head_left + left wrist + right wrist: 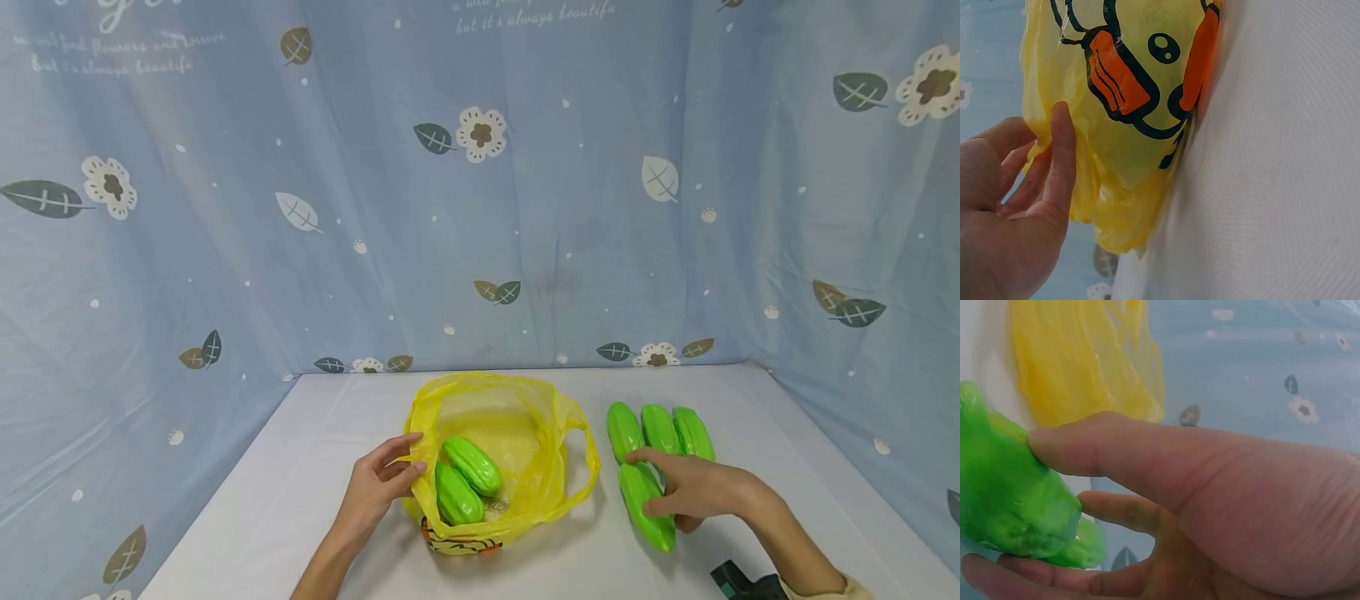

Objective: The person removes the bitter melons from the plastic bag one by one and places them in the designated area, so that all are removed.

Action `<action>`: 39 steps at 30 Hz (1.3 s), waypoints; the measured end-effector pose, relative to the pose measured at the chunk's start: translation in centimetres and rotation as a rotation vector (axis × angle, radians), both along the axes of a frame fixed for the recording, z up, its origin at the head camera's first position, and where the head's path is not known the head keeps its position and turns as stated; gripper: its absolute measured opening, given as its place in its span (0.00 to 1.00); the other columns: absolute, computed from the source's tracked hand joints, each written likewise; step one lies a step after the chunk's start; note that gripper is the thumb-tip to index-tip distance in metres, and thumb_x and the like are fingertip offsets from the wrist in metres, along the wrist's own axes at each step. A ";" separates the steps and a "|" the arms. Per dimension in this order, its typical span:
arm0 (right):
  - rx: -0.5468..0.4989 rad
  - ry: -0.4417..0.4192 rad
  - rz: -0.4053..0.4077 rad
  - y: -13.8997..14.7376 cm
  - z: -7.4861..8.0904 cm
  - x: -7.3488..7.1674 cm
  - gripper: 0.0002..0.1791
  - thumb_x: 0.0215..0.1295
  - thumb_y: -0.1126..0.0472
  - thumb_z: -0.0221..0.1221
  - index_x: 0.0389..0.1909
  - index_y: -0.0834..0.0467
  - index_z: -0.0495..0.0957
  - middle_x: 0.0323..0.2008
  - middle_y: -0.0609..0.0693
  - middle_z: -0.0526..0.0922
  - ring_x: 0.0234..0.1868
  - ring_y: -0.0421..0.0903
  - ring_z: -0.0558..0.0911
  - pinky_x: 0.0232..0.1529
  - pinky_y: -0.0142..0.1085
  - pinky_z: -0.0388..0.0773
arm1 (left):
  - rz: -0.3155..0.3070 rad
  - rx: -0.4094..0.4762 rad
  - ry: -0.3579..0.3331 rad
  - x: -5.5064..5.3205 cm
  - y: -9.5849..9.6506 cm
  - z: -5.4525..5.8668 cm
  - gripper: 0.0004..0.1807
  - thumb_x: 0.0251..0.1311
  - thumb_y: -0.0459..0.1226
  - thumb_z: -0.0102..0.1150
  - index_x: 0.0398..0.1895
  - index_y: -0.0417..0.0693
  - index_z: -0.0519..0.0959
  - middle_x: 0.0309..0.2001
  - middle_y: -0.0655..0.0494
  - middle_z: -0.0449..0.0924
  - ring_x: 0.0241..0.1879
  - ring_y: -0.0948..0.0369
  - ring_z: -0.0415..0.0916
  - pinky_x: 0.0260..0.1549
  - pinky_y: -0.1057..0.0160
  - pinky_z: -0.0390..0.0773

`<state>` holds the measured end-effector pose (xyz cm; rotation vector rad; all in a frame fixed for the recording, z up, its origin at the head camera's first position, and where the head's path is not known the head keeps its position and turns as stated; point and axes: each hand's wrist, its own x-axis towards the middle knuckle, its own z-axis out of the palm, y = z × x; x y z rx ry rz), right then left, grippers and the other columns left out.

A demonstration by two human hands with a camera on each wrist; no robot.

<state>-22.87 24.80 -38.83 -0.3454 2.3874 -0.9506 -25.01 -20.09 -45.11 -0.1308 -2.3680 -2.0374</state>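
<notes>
A yellow plastic bag (517,517) stands with its mouth wide on the white table, and two glossy green cucumber-shaped vegetables (471,465) lie inside it. My left hand (372,483) pinches the bag's left rim between thumb and fingers; the left wrist view shows the cartoon print (1129,81) beside the hand. On the right side, my right hand (697,487) grips a green ridged cucumber (642,500), thumb on one side and fingers on the other in the right wrist view. Three more cucumbers (660,429) lie in a row just behind it.
The white table (337,417) is bounded by a blue curtain (555,250) with leaf and flower prints at the back and sides. One bag handle (588,450) loops out toward the cucumbers. A dark device (750,583) sits by the right wrist.
</notes>
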 end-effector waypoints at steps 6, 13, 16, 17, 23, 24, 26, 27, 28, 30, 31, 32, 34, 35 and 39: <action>0.001 -0.002 -0.013 0.1 -0.3 -0.3 0.40 0.62 0.55 0.65 0.72 0.57 0.58 0.15 0.48 0.71 0.16 0.43 0.73 0.25 0.38 0.76 | -0.005 0.001 -0.009 0.0 0.0 0.0 0.24 0.58 0.41 0.68 0.59 0.58 0.77 0.57 0.51 0.79 0.42 0.59 0.83 0.34 0.60 0.86; -0.015 -0.002 0.000 0.2 -0.6 -0.3 0.41 0.62 0.55 0.66 0.72 0.57 0.58 0.13 0.46 0.67 0.14 0.41 0.68 0.23 0.36 0.74 | -0.004 0.001 -0.013 0.3 0.0 0.0 0.24 0.58 0.41 0.68 0.59 0.59 0.77 0.56 0.51 0.80 0.42 0.59 0.82 0.34 0.61 0.86; -0.013 -0.003 0.001 0.2 -0.8 -0.3 0.41 0.62 0.54 0.66 0.72 0.57 0.58 0.12 0.45 0.66 0.13 0.40 0.66 0.22 0.35 0.73 | -0.006 -0.002 -0.009 0.3 -0.1 0.0 0.25 0.58 0.41 0.68 0.60 0.57 0.77 0.57 0.50 0.80 0.42 0.60 0.82 0.34 0.61 0.86; -0.009 -0.003 0.000 0.1 -0.8 -0.3 0.41 0.62 0.54 0.66 0.72 0.57 0.58 0.12 0.45 0.65 0.12 0.40 0.65 0.22 0.35 0.72 | -0.009 -0.004 -0.008 0.4 -0.1 -0.1 0.25 0.58 0.41 0.68 0.60 0.56 0.76 0.57 0.49 0.79 0.42 0.60 0.82 0.34 0.62 0.86; 0.027 0.011 -0.015 0.1 -1.0 -0.3 0.41 0.60 0.53 0.67 0.72 0.56 0.59 0.13 0.46 0.68 0.14 0.41 0.70 0.24 0.37 0.75 | -0.017 -0.003 -0.006 0.5 -0.2 -0.1 0.25 0.59 0.41 0.68 0.61 0.55 0.76 0.57 0.48 0.79 0.42 0.60 0.82 0.34 0.62 0.85; 0.031 0.011 -0.017 0.1 -1.0 -0.4 0.41 0.60 0.53 0.67 0.72 0.55 0.59 0.14 0.46 0.68 0.14 0.42 0.71 0.24 0.37 0.75 | -0.016 -0.002 -0.007 0.5 -0.2 -0.1 0.25 0.59 0.41 0.68 0.61 0.56 0.76 0.57 0.49 0.79 0.42 0.60 0.82 0.34 0.61 0.86; 0.035 0.012 -0.019 0.1 -0.9 -0.4 0.41 0.60 0.53 0.67 0.72 0.56 0.59 0.15 0.47 0.69 0.15 0.42 0.72 0.24 0.37 0.75 | -0.016 0.002 -0.008 0.5 -0.2 0.0 0.24 0.59 0.41 0.68 0.60 0.58 0.77 0.56 0.51 0.79 0.42 0.60 0.82 0.34 0.61 0.86; 0.037 0.013 -0.019 0.1 -0.8 -0.4 0.42 0.60 0.53 0.67 0.72 0.56 0.59 0.16 0.48 0.71 0.16 0.42 0.73 0.24 0.38 0.76 | -0.016 0.002 -0.008 0.5 -0.2 0.0 0.24 0.58 0.41 0.68 0.60 0.58 0.77 0.56 0.51 0.79 0.42 0.60 0.83 0.34 0.61 0.86; 0.041 0.017 -0.015 0.1 -0.7 -0.4 0.42 0.60 0.53 0.67 0.72 0.56 0.59 0.18 0.48 0.72 0.16 0.43 0.74 0.24 0.38 0.76 | -0.019 0.002 -0.006 0.5 -0.2 0.0 0.24 0.59 0.41 0.68 0.60 0.58 0.77 0.56 0.51 0.79 0.42 0.59 0.82 0.34 0.61 0.86; 0.050 0.024 -0.015 0.1 -0.6 -0.4 0.42 0.60 0.52 0.68 0.71 0.56 0.59 0.18 0.49 0.74 0.17 0.44 0.76 0.25 0.38 0.76 | -0.024 -0.001 -0.001 0.4 -0.2 0.0 0.24 0.59 0.41 0.68 0.60 0.58 0.76 0.56 0.51 0.79 0.43 0.60 0.82 0.35 0.61 0.86; 0.054 0.027 -0.015 0.1 -0.5 -0.4 0.42 0.59 0.52 0.68 0.71 0.56 0.60 0.19 0.50 0.74 0.18 0.45 0.78 0.25 0.38 0.77 | -0.024 -0.003 0.003 0.4 -0.2 0.0 0.24 0.59 0.40 0.67 0.60 0.57 0.76 0.56 0.51 0.79 0.43 0.60 0.83 0.35 0.61 0.86; 0.060 0.030 -0.016 0.1 -0.5 -0.4 0.42 0.59 0.52 0.68 0.72 0.56 0.60 0.20 0.50 0.75 0.18 0.45 0.79 0.26 0.38 0.77 | -0.026 -0.005 0.008 0.4 -0.2 0.0 0.25 0.59 0.40 0.67 0.61 0.56 0.76 0.56 0.50 0.79 0.43 0.60 0.82 0.34 0.61 0.86; 0.069 0.036 -0.018 0.1 -0.4 -0.4 0.42 0.59 0.51 0.68 0.72 0.55 0.60 0.18 0.51 0.75 0.18 0.46 0.79 0.26 0.39 0.77 | -0.029 -0.012 0.017 0.3 -0.2 0.0 0.25 0.59 0.40 0.67 0.61 0.55 0.76 0.57 0.49 0.79 0.43 0.60 0.82 0.35 0.62 0.85; 0.068 0.034 -0.023 0.1 -0.3 -0.5 0.42 0.59 0.51 0.68 0.72 0.55 0.60 0.18 0.51 0.74 0.18 0.46 0.79 0.26 0.39 0.77 | -0.031 -0.015 0.022 0.2 -0.2 0.1 0.25 0.60 0.41 0.67 0.61 0.55 0.76 0.57 0.49 0.79 0.43 0.60 0.82 0.35 0.62 0.85; 0.093 0.040 -0.036 0.2 -0.2 -0.6 0.44 0.60 0.50 0.67 0.73 0.54 0.58 0.18 0.52 0.76 0.18 0.47 0.79 0.27 0.39 0.78 | -0.046 -0.022 0.035 -0.1 -0.2 0.4 0.25 0.60 0.41 0.67 0.62 0.54 0.75 0.59 0.47 0.77 0.43 0.61 0.82 0.36 0.63 0.85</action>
